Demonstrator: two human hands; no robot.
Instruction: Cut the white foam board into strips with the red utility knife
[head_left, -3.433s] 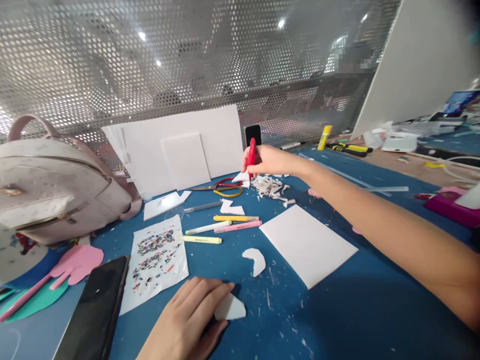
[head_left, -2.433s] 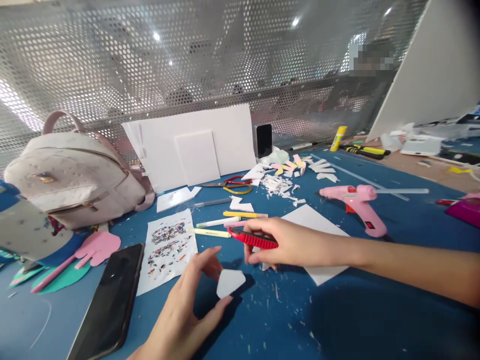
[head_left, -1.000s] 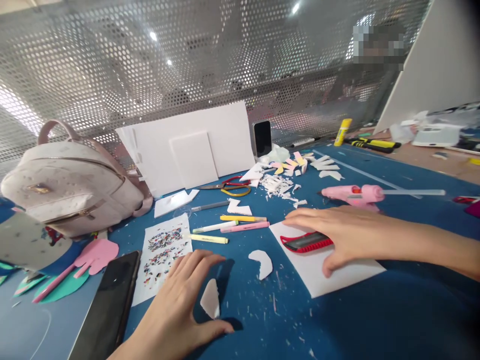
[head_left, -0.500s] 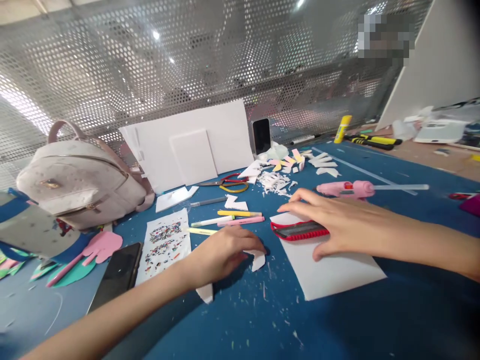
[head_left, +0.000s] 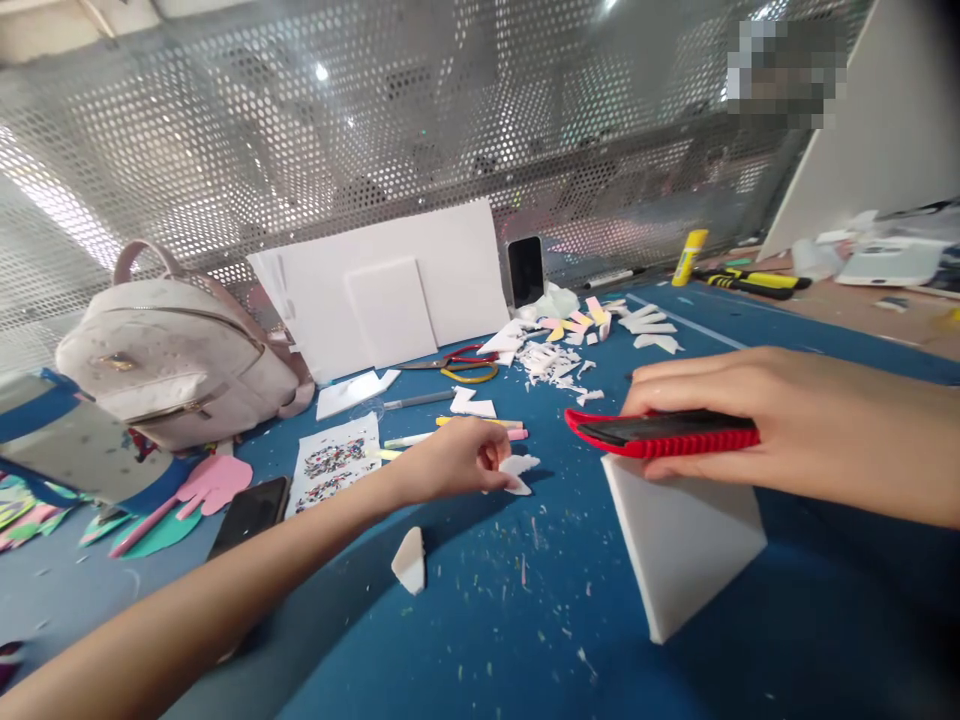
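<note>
In my right hand (head_left: 697,415) a red and black utility knife (head_left: 664,432) lies across the fingers. The same hand grips the top of a white foam board piece (head_left: 686,550), which is tilted up off the table. My left hand (head_left: 454,460) is closed on a small, jagged white foam scrap (head_left: 519,472) just above the blue table top. Another small white foam scrap (head_left: 409,562) lies below my left forearm. Markers (head_left: 480,424) lie behind the left hand, partly hidden by it.
Scissors (head_left: 461,365), a craft knife (head_left: 427,399) and a heap of white shavings (head_left: 551,365) lie farther back. A backpack (head_left: 172,345) and a dark phone (head_left: 251,510) are at left. A phone (head_left: 525,270) stands before the perforated metal screen (head_left: 420,120).
My right hand has lifted the foam board piece and utility knife off the table, tilting the board. My left hand has moved slightly right and away with its scrap, uncovering the other scrap.
</note>
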